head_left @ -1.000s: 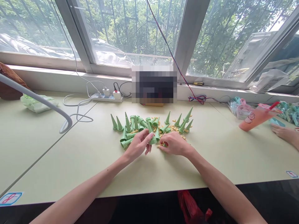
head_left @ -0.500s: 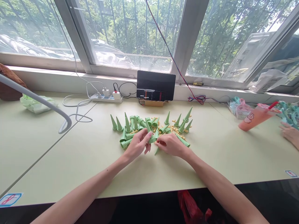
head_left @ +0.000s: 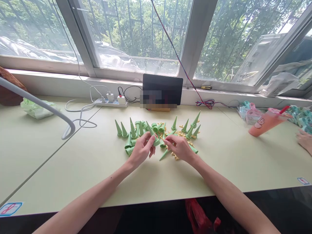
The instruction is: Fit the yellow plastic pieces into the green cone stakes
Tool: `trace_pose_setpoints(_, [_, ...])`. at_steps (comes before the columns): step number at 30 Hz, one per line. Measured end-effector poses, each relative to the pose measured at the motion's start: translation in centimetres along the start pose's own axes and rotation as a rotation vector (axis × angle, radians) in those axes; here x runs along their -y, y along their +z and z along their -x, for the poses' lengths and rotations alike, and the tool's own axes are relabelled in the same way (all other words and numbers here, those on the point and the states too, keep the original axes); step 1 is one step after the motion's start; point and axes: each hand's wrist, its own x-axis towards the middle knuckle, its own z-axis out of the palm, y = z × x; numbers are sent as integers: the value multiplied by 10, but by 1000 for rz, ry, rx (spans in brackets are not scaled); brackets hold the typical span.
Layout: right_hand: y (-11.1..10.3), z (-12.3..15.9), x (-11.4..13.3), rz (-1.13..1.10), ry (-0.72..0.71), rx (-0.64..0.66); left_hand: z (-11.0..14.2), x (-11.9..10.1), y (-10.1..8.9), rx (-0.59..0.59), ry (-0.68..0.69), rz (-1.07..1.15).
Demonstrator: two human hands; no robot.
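Note:
My left hand [head_left: 142,149] is closed round a green cone-shaped plastic spike [head_left: 153,136], which leans with its point up and its ribbed collar down. Beside the collar, my right hand [head_left: 179,146] pinches what looks like a small yellow plastic piece, mostly hidden by the fingertips. Under the hands lies another green spike [head_left: 164,154]. More spikes stand upright at the left [head_left: 118,128] and at the right [head_left: 190,131] of the pile, the right ones with small yellow pieces on them. Loose yellow pieces [head_left: 175,156] lie below and behind my right hand.
A drink cup [head_left: 264,123] with a red straw leans at the right. Near it another person's hand [head_left: 304,139] rests by bagged turquoise items [head_left: 304,120]. Behind the pile stand a dark screen [head_left: 168,86] and a power strip [head_left: 110,103]. A grey curved tube [head_left: 48,109] crosses the left.
My right hand has risen from the table with a small piece and come close to the spike in my left hand. The held spike has shifted slightly left and up. The other person's hand moved right.

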Motion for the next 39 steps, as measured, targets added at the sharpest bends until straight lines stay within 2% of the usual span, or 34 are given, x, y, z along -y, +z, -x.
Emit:
trace_pose_setpoints(6, [-3, -3, 0, 16, -66, -102, 0, 0, 1, -28, -25, -118])
trace_pose_setpoints(17, [0, -4, -1, 6, -114, -82, 1, 6, -3, 44, -26, -193])
trace_pose_setpoints(39, [3, -4, -7, 15, -201, -72, 1, 7, -5, 69, -22, -241])
